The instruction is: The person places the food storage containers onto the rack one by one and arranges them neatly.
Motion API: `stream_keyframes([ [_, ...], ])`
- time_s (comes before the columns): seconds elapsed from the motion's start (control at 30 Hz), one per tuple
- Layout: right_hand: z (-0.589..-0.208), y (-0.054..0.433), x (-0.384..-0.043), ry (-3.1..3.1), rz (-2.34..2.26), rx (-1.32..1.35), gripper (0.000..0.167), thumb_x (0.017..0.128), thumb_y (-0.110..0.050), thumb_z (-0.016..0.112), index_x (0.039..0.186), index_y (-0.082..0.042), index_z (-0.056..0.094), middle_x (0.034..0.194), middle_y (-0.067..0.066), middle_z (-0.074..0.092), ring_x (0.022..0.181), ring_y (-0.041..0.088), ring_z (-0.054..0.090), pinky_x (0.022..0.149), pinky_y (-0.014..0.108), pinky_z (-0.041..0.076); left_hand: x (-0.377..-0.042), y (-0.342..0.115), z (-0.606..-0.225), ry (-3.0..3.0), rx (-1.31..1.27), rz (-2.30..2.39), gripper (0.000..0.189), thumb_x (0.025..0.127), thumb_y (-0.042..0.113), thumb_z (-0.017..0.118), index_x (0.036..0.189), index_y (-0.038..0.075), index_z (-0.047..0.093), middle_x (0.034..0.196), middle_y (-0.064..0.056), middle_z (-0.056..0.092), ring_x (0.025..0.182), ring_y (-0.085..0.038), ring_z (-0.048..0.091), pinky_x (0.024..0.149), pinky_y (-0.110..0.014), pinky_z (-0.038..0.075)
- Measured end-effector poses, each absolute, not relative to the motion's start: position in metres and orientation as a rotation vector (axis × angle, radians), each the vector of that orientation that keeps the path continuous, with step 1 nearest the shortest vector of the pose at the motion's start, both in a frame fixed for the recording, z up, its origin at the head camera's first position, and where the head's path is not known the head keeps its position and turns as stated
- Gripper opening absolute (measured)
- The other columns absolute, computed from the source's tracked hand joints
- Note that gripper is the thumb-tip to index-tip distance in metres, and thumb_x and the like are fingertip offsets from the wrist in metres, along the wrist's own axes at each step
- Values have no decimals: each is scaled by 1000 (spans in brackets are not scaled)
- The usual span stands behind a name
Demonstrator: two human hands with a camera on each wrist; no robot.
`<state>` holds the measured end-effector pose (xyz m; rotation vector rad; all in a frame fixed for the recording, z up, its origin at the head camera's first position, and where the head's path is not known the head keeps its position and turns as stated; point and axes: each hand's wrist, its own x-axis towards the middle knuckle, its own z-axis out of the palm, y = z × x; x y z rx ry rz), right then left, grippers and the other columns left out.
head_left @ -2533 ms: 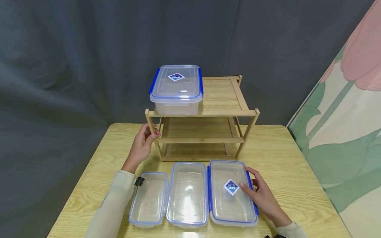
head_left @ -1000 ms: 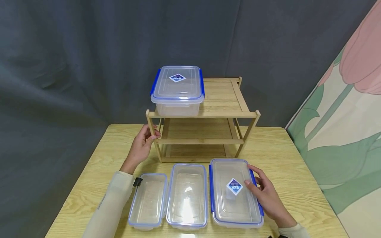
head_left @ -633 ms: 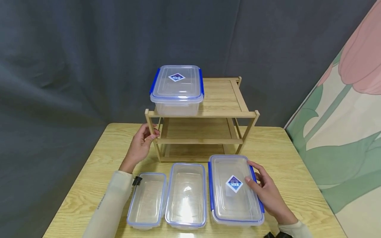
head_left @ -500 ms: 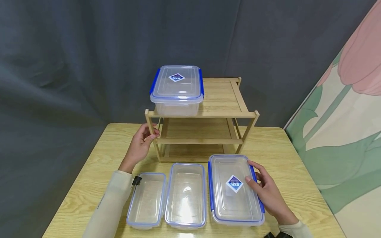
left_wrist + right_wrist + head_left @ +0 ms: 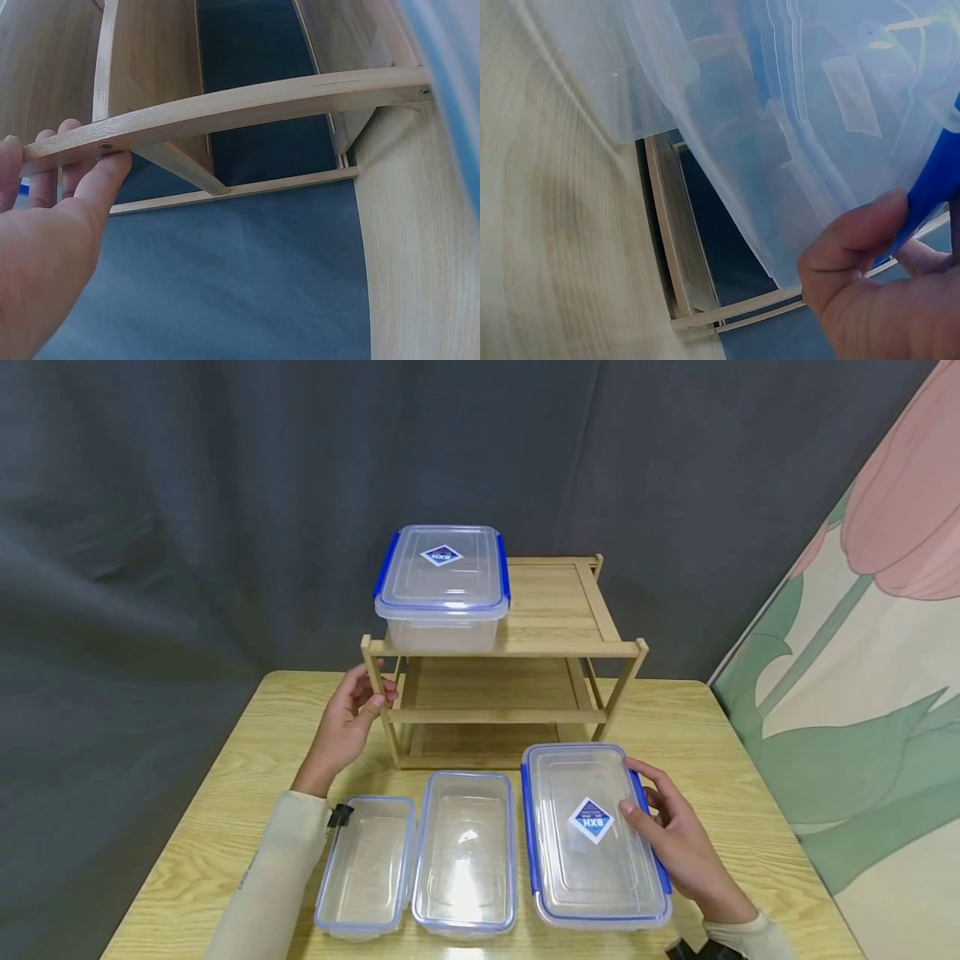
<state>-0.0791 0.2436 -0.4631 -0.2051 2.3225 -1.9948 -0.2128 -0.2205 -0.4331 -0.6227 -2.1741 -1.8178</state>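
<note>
My left hand (image 5: 343, 727) grips the front left post of a three-tier wooden rack (image 5: 555, 602). In the left wrist view, thumb and fingers close round that wooden post (image 5: 225, 109). My right hand (image 5: 686, 843) holds the right side of a clear lidded container (image 5: 592, 868) with blue side latches and a diamond sticker. The thumb lies on its lid edge and the fingers go round the side. Close up in the right wrist view, the blue latch (image 5: 934, 180) is between thumb and fingers. The container's far end overlaps the rack's foot in the head view.
Two lidless clear containers, a small one (image 5: 367, 868) and a larger one (image 5: 465, 852), stand left of the held one on the wooden table (image 5: 750, 810). Another lidded container (image 5: 450, 577) sits on the rack's top left. A dark curtain (image 5: 225, 527) hangs behind.
The right hand has shifted the lidded container slightly away toward the rack and to the right, parting it from the middle container. The left hand has stayed on the post.
</note>
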Motion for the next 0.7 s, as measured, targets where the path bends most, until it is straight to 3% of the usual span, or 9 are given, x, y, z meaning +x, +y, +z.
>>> stream_keyframes([
  [0.13, -459, 243, -78, 2361, -1971, -187, 58, 109, -9, 56, 162, -18, 35, 119, 10, 58, 86, 21, 75, 63, 46, 66, -215, -219, -432, -2156, -649, -1826, 51, 109, -3, 50, 157, 10, 43, 127, -25, 63, 113, -21, 68, 98, -27, 60],
  [0.33, -450, 243, -78, 2408, -1939, -215, 57, 109, -8, 57, 162, -17, 37, 116, 8, 60, 85, 21, 75, 62, 45, 65, -216, -219, -434, -2124, -675, -1844, 53, 108, -5, 49, 159, 10, 41, 127, -27, 60, 113, -25, 68, 98, -28, 60],
  [0.57, -436, 242, -81, 2406, -1941, -299, 57, 108, -6, 56, 161, -16, 36, 114, 6, 61, 82, 23, 76, 59, 48, 65, -217, -219, -435, -2086, -695, -1888, 55, 108, -6, 50, 159, 11, 41, 126, -26, 60, 111, -17, 68, 99, -28, 60],
  [0.7, -427, 241, -83, 2437, -1912, -308, 58, 108, -7, 57, 162, -17, 36, 117, 7, 59, 83, 23, 75, 59, 47, 65, -218, -219, -437, -2060, -719, -1902, 53, 108, -6, 50, 159, 5, 39, 124, -22, 61, 110, -17, 68, 99, -27, 59],
])
